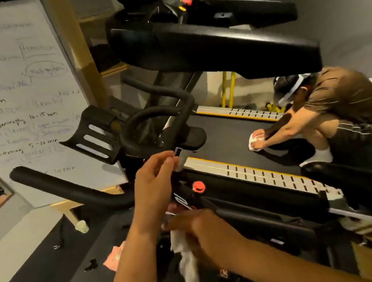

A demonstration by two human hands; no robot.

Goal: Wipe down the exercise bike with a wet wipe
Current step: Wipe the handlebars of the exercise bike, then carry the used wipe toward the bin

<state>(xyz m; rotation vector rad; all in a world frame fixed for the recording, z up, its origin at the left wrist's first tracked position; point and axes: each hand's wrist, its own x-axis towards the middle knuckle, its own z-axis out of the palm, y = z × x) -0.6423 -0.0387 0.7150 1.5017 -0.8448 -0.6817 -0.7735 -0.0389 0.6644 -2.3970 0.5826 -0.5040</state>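
Right hand point(202, 233) apparently gripping wet wipe point(184, 258), dangling below

black exercise bike point(189, 196), crumpled white wet wipe point(183, 255)

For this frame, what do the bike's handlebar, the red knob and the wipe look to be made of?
The handlebar is matte black with a soft-looking coating, probably rubber or foam over a metal tube. The red knob looks like smooth moulded plastic. The wipe is white, limp and crumpled, so likely thin nonwoven fabric or paper. It hangs from the right hand.
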